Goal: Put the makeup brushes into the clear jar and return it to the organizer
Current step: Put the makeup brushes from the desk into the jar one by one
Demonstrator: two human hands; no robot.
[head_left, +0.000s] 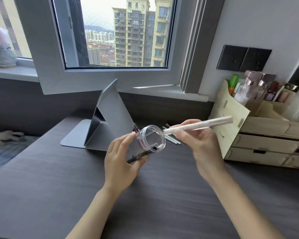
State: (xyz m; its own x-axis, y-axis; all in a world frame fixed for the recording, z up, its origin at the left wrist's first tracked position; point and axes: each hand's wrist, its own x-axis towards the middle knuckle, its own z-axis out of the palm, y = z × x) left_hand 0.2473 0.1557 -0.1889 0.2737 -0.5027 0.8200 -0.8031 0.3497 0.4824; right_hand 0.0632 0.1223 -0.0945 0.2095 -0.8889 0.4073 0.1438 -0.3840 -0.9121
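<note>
My left hand holds the clear jar above the desk, tilted so its mouth faces up and right. Dark and pink brush ends show inside it. My right hand grips a long white makeup brush, whose near tip sits just at the jar's rim. Several more white brushes lie on the desk behind the jar. The wooden organizer stands at the right, apart from both hands.
A folded grey tablet stand is on the dark desk to the left of the jar. Bottles fill the organizer's top. A window sill and open window frame run behind. Wall sockets sit above the organizer.
</note>
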